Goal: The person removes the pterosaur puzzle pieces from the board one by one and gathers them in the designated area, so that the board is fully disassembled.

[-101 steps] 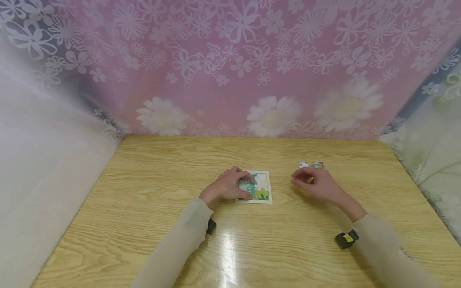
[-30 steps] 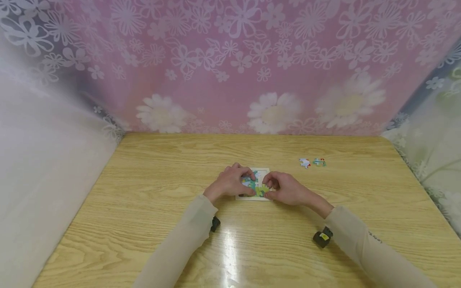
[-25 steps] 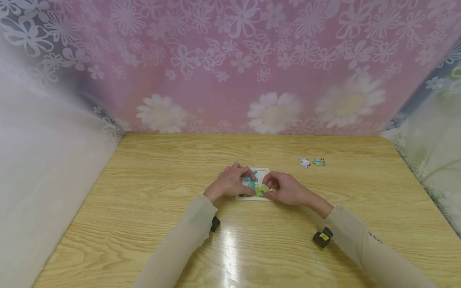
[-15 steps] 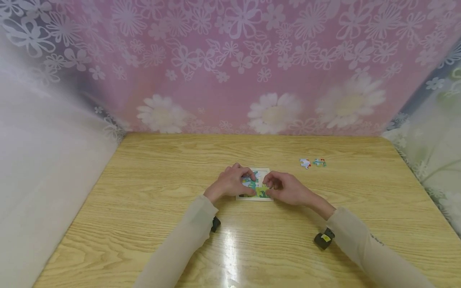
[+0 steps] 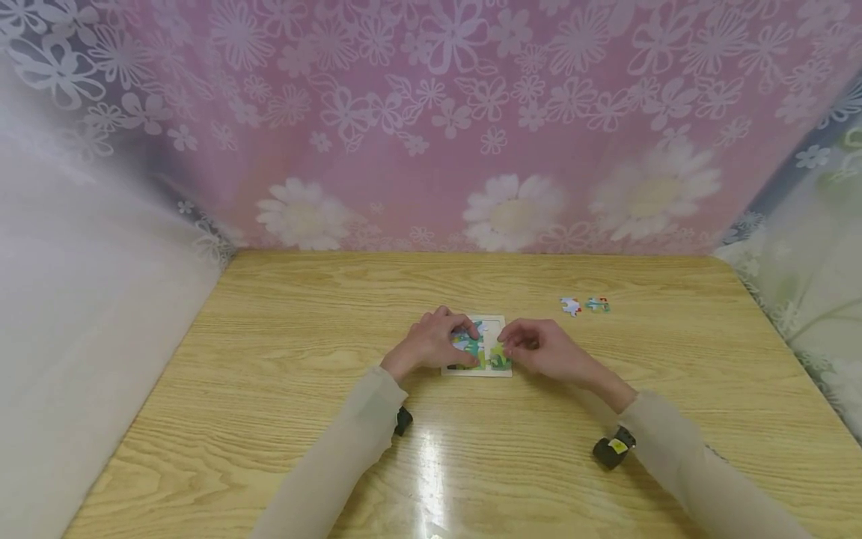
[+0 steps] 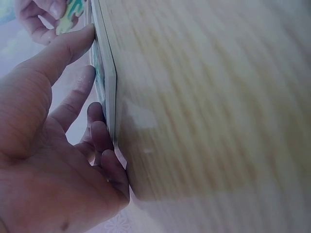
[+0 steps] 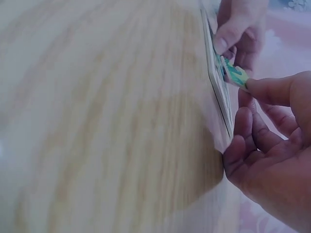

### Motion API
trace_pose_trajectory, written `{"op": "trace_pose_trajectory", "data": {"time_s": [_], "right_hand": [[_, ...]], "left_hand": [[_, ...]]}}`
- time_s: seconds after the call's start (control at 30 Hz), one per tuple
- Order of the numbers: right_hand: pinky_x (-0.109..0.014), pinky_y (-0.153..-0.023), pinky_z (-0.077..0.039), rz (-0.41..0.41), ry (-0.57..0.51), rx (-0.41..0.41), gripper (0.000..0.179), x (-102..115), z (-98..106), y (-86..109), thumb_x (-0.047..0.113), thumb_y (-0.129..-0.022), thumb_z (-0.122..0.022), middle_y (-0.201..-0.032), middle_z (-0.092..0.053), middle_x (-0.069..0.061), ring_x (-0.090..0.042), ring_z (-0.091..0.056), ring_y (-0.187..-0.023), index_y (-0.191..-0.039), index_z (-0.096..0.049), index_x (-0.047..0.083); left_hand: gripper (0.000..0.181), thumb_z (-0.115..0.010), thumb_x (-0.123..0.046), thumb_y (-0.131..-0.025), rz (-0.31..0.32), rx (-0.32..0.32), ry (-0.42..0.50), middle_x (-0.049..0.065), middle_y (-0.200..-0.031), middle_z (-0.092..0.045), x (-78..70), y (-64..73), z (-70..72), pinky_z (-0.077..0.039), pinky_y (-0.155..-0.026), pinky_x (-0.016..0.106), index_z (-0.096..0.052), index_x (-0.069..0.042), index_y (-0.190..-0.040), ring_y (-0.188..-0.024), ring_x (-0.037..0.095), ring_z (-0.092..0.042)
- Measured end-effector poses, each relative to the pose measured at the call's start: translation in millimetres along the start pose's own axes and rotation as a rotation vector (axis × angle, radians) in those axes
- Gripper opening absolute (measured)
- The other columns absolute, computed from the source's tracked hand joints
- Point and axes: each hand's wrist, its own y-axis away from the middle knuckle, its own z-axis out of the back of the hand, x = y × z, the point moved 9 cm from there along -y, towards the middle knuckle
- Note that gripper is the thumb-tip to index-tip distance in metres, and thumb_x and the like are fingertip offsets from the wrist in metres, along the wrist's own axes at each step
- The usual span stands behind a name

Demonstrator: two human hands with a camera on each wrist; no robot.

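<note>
A small jigsaw puzzle board (image 5: pixel 477 373) with a pale frame lies at the middle of the table, teal dinosaur pieces filling its left part. My left hand (image 5: pixel 431 343) rests over that side. In the left wrist view its thumb and index fingertips press on the board's face, while other fingers bend by the edge. My right hand (image 5: pixel 548 350) pinches a green puzzle piece (image 5: pixel 500 360) between thumb and fingers at the board's right side. The right wrist view shows this green and yellow piece (image 7: pixel 237 74) tilted, its far edge close over the board.
Two loose puzzle pieces, one white and red (image 5: pixel 570 305) and one teal and red (image 5: pixel 597 305), lie beyond my right hand. A black wrist camera (image 5: pixel 611 451) hangs under the right sleeve. Pink floral cloth (image 5: pixel 431 187) stands behind the wooden table (image 5: pixel 303 299).
My right hand came in from the right to the board; in the last half second it drew slightly right with the green piece, widening a gap beside the teal pieces. The left hand stayed.
</note>
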Motion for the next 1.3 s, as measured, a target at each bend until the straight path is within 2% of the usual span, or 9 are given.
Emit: {"op": "trace_pose_trajectory", "data": {"time_s": [0.3, 0.57, 0.87, 1.03, 1.3], "right_hand": [[-0.027, -0.061, -0.050, -0.063, -0.042, -0.060, 0.016, -8, 20, 7.1, 0.014, -0.098, -0.070, -0.099, -0.070, -0.012, -0.017, -0.062, -0.079, -0.113, -0.069, 0.009], [-0.029, -0.070, -0.053, -0.051, -0.039, -0.092, 0.023, -16, 39, 14.1, 0.014, -0.099, -0.068, -0.103, -0.071, -0.014, -0.014, -0.065, -0.087, -0.119, -0.068, 0.004], [-0.029, -0.076, -0.055, -0.092, -0.045, -0.135, 0.027, -29, 64, 27.5, 0.017, -0.103, -0.063, -0.114, -0.069, -0.016, -0.007, -0.065, -0.093, -0.126, -0.065, 0.004], [-0.029, -0.073, -0.054, -0.105, -0.030, -0.183, 0.029, -36, 82, 34.5, 0.021, -0.103, -0.063, -0.113, -0.070, -0.009, -0.007, -0.064, -0.090, -0.128, -0.065, 0.006], [-0.030, -0.063, -0.050, -0.121, 0.014, -0.253, 0.028, -54, 113, 41.8, 0.023, -0.103, -0.063, -0.100, -0.071, 0.002, -0.014, -0.063, -0.081, -0.126, -0.065, 0.007]], "left_hand": [[0.032, -0.080, -0.043, -0.086, -0.007, 0.002, -0.009, 0.000, -0.127, -0.052, 0.7, -0.8, -0.7, -0.035, -0.101, 0.048, -0.067, -0.032, -0.114, -0.108, 0.025, -0.043], [0.031, -0.080, -0.043, -0.087, -0.021, 0.007, -0.017, 0.000, -0.127, -0.052, -0.2, -1.1, -0.6, -0.036, -0.101, 0.048, -0.067, -0.033, -0.113, -0.107, 0.024, -0.043], [0.031, -0.081, -0.042, -0.086, -0.022, 0.006, 0.009, 0.000, -0.129, -0.052, 0.3, 1.2, -0.9, -0.034, -0.102, 0.048, -0.068, -0.032, -0.113, -0.108, 0.024, -0.042], [0.031, -0.081, -0.041, -0.086, -0.022, 0.004, 0.017, 0.000, -0.127, -0.052, 0.7, 1.4, -1.4, -0.034, -0.102, 0.048, -0.067, -0.032, -0.112, -0.107, 0.024, -0.042], [0.031, -0.081, -0.042, -0.086, -0.028, 0.006, 0.009, 0.000, -0.126, -0.052, 0.2, 1.2, -0.9, -0.034, -0.102, 0.048, -0.068, -0.033, -0.112, -0.107, 0.024, -0.042]]}}
